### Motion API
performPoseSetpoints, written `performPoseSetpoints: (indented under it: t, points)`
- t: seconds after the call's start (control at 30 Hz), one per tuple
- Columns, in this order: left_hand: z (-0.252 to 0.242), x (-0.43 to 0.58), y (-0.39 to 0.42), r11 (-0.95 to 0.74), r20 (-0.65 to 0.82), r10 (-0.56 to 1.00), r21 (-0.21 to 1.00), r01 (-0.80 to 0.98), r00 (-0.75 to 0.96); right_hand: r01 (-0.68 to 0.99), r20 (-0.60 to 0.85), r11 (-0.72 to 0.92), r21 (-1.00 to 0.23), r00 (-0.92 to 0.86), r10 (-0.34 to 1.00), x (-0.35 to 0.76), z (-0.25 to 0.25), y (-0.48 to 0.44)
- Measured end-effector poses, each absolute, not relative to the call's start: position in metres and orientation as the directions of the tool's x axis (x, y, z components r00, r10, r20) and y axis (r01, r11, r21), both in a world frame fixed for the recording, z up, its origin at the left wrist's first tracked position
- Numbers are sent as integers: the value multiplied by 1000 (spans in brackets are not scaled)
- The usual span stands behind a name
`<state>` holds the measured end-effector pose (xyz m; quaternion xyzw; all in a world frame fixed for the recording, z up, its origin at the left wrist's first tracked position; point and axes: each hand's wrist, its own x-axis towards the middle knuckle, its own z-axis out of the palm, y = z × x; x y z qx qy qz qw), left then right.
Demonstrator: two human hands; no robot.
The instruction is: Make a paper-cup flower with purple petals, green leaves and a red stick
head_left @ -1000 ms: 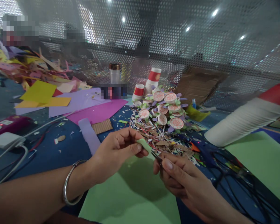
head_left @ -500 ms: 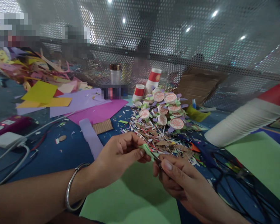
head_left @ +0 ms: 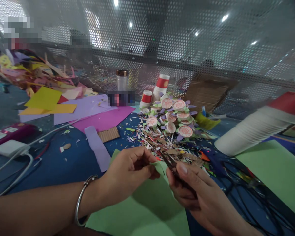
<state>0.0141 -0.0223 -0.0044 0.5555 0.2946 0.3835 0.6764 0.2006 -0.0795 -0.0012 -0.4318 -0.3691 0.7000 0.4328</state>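
Observation:
A small piece of green paper (head_left: 159, 166) is pinched between the thumb and fingers of my left hand (head_left: 134, 170), which wears a silver bangle on its wrist. My right hand (head_left: 196, 190) is wrapped round a pair of dark scissors (head_left: 170, 161). The scissors' blades are parted and point up and left, just beside the small paper. Below both hands lies a larger green sheet (head_left: 142, 213) on the blue table. The handles of the scissors are mostly hidden by my fingers.
Turtle-like crafts (head_left: 171, 114) are heaped behind my hands, above paper scraps (head_left: 159, 141). A paper-cup stack (head_left: 255, 124) leans at right, by black cables (head_left: 255, 203). To the left are a purple strip (head_left: 97, 147), magenta paper (head_left: 105, 118) and a white charger (head_left: 11, 147).
The scissors have come away from the small green paper, and their blades have parted. My left hand has shifted slightly down and right, still pinching the paper.

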Motion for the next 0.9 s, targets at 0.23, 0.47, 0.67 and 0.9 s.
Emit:
performPoseSetpoints:
  t: [0.23, 0.47, 0.67, 0.9]
  points:
    - [-3, 13, -9, 281, -87, 867, 900, -335, 491, -273, -302, -353, -895, -212, 929, 203, 1, -78]
    - [-3, 8, -4, 396, -147, 842, 823, -408, 520, -232, -352, -403, -885, -233, 907, 201, 1, -79]
    - [-1, 9, -3, 411, -148, 832, 812, -415, 534, -237, -342, -405, -883, -266, 901, 203, -1, -78]
    - [0, 9, -3, 396, -135, 832, 825, -404, 538, -233, -351, -419, -878, -283, 893, 202, -1, -79]
